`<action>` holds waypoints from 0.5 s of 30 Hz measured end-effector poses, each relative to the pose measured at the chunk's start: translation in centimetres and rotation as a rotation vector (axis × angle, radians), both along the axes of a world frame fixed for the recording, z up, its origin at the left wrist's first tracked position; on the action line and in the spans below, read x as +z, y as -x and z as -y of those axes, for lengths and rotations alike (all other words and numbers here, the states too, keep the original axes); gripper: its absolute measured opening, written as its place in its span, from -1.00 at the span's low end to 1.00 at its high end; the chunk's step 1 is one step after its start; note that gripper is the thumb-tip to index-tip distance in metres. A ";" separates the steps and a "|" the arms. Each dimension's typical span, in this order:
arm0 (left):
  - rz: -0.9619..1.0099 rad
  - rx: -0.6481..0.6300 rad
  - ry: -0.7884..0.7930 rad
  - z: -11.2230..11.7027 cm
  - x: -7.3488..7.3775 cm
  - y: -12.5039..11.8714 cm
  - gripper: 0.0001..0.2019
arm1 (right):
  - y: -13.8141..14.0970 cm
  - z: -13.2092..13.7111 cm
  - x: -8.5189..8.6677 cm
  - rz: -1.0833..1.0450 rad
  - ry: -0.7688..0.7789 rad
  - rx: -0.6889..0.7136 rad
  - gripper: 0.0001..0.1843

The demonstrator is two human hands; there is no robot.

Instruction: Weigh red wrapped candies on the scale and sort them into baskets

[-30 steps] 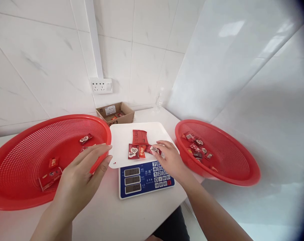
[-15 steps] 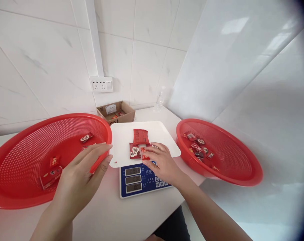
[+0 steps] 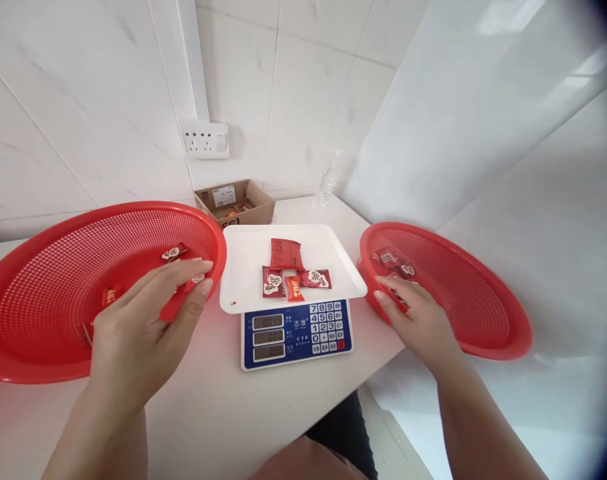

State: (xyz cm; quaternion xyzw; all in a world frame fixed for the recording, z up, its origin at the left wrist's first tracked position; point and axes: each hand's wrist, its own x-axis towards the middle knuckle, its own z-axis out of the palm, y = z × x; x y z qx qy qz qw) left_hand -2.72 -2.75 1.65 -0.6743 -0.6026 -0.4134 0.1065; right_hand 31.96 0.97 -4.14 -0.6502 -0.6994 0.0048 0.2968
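Note:
My left hand [image 3: 143,320] hovers over the near right rim of the large red basket [image 3: 58,237], thumb and fingers apart and nothing seen gripped. Over the left rim of the other red basket [image 3: 488,280] is my right hand [image 3: 416,320], thumb and fingertips spread, no packet seen in it. Between them, a digital scale [image 3: 296,333] carries a white tray [image 3: 243,247]. On that tray lie a larger red packet [image 3: 286,254], two dark red packets with white patches, left [image 3: 272,283] and right [image 3: 315,279], and a small orange-red packet [image 3: 294,289].
Red packets lie in both baskets, partly hidden by my hands. Behind the tray stands an open cardboard box [image 3: 256,210] with packets inside. A clear bottle [image 3: 326,187] is at the table's back, near the wall. A power socket [image 3: 206,140] is on the tiled wall.
My right hand has left the small packet on the tray and moved right to the other basket. The scale's keypad is now uncovered. My left hand stays by its basket; the view has shifted slightly.

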 end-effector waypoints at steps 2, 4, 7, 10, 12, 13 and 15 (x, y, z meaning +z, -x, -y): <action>0.033 0.050 0.017 0.1 0.2 -0.3 -0.84 | -1.0 0.7 -0.3 0.006 0.070 -0.081 -0.61; 0.070 0.088 0.048 0.2 0.2 -0.6 -0.83 | -1.6 1.1 -0.5 0.010 0.139 -0.149 -0.58; 0.122 0.104 0.097 0.1 0.2 -0.9 -0.80 | -1.9 1.3 -0.8 0.026 0.227 -0.230 -0.54; 0.162 0.105 0.093 0.1 0.0 -0.9 -0.76 | -2.0 1.1 -1.2 0.062 0.246 -0.254 -0.52; 0.166 0.103 0.096 0.0 -0.2 -0.8 -0.73 | -1.9 1.0 -1.5 0.087 0.234 -0.250 -0.52; 0.167 0.106 0.104 0.0 -0.2 -0.7 -0.72 | -1.9 1.0 -1.6 0.095 0.229 -0.248 -0.52; 0.159 0.102 0.112 -0.1 -0.4 -0.6 -0.71 | -1.8 1.2 -1.5 0.089 0.237 -0.243 -0.51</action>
